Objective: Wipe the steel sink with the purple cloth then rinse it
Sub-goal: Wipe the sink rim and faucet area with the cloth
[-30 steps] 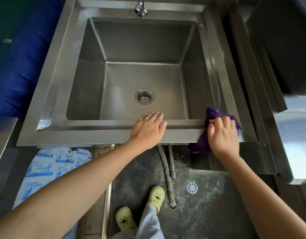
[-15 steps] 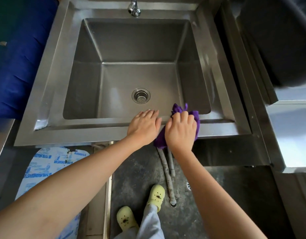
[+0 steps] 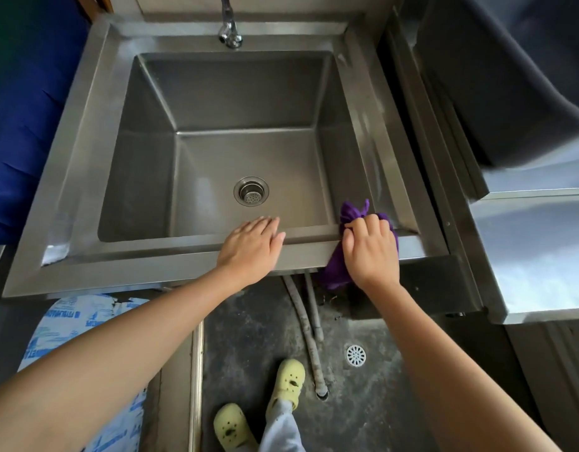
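Observation:
The steel sink (image 3: 86, 132) is a deep square basin with a round drain strainer (image 3: 251, 191) in its floor and a tap (image 3: 229, 31) at the back. My right hand (image 3: 371, 252) grips the bunched purple cloth (image 3: 350, 213) on the sink's front rim near the right corner; part of the cloth hangs down over the front edge. My left hand (image 3: 252, 247) rests flat on the front rim to the left of it, fingers straight and pointing into the basin.
A steel counter (image 3: 536, 249) adjoins the sink on the right, with a dark tub (image 3: 496, 76) above it. Blue material (image 3: 17, 135) lies left of the sink. Below are drain hoses (image 3: 303, 318), a floor drain (image 3: 356, 355) and my feet in yellow clogs (image 3: 286, 383).
My right hand slid the cloth along the front rim to the left, next to my left hand, then back right to the corner. My left hand stayed on the rim.

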Demonstrator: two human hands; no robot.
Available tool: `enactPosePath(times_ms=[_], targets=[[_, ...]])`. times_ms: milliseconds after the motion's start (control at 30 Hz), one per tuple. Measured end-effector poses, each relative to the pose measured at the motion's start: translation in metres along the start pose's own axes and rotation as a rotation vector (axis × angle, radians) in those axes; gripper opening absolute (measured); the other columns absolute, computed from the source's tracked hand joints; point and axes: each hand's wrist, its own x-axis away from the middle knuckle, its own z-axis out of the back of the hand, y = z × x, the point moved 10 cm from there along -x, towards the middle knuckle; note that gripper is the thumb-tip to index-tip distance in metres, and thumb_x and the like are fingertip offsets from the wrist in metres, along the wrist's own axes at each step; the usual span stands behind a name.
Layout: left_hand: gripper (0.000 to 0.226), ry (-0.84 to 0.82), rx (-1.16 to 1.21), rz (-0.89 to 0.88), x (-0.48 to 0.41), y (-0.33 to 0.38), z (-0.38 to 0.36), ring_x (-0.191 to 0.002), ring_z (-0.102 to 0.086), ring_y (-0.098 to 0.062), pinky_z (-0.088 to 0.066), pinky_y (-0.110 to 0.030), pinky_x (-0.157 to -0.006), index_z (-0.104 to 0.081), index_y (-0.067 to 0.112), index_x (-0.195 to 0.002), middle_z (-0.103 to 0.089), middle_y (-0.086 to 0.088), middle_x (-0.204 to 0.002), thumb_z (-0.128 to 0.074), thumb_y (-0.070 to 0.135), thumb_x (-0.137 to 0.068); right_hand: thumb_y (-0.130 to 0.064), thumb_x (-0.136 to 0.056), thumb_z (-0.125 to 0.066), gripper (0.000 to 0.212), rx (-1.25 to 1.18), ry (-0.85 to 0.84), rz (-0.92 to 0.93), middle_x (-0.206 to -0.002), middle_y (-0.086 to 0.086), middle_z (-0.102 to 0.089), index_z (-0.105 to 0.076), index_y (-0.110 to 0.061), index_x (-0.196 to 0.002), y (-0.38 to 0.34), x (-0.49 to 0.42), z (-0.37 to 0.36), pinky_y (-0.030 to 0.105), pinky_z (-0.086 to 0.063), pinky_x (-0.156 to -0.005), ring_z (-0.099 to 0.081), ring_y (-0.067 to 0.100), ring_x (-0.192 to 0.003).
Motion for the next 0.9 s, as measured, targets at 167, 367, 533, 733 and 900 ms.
enactPosePath(times_ms=[167, 367, 533, 733, 900], targets=[[0.057, -0.025, 0.010, -0.009, -0.002, 0.001, -0.002, -0.146, -0.014, -0.013, -0.007, -0.030, -0.119, -0.017, 0.016, -0.150, -0.019, 0.000, -0.158, -0.007, 0.042, -0.100, -0.028, -0.093, -0.034, 0.033, 0.037, -0.026, -0.108, -0.098, 0.020, -0.058, -0.057, -0.004, -0.094, 0.049, -0.014, 0.005, 0.042, -0.040, -0.075, -0.049, 0.036, -0.087], [0.055, -0.042, 0.181, -0.003, -0.009, 0.008, 0.001, -0.146, -0.010, -0.014, -0.004, -0.029, -0.119, -0.016, 0.015, -0.150, -0.017, -0.002, -0.159, -0.016, 0.041, -0.101, -0.029, -0.097, -0.039, 0.031, 0.034, -0.040, -0.144, -0.109, 0.018, -0.057, -0.055, -0.003, -0.105, 0.062, -0.050, 0.005, 0.045, -0.039, -0.081, -0.050, 0.037, -0.098], [0.052, 0.135, 0.331, -0.136, -0.025, 0.080, 0.044, -0.146, -0.010, -0.012, -0.002, -0.020, -0.113, -0.016, 0.017, -0.150, -0.016, 0.000, -0.159, -0.027, 0.033, -0.102, -0.033, -0.095, -0.046, 0.034, -0.114, 0.073, -0.224, -0.112, 0.019, -0.057, -0.053, -0.001, -0.108, 0.070, -0.087, 0.016, 0.044, -0.043, -0.085, -0.054, 0.036, -0.101], [0.051, 0.247, 0.437, -0.167, -0.086, 0.153, 0.050, -0.147, -0.002, -0.014, -0.003, -0.028, -0.118, -0.013, 0.019, -0.150, -0.006, 0.000, -0.160, -0.028, 0.027, -0.102, -0.033, -0.098, -0.037, 0.040, -0.303, -0.046, -0.257, -0.134, 0.017, -0.048, -0.049, -0.007, -0.127, 0.088, -0.109, 0.016, 0.040, -0.033, -0.102, -0.041, 0.032, -0.124], [0.053, 0.183, 0.315, -0.196, -0.152, 0.178, 0.028, -0.147, 0.003, -0.018, 0.003, -0.033, -0.119, -0.010, 0.018, -0.150, -0.002, -0.003, -0.160, -0.025, 0.033, -0.102, -0.020, -0.096, -0.042, 0.041, -0.212, -0.182, -0.139, -0.143, 0.012, -0.041, -0.042, -0.010, -0.136, 0.104, -0.087, -0.001, 0.040, -0.028, -0.112, -0.033, 0.027, -0.133]])
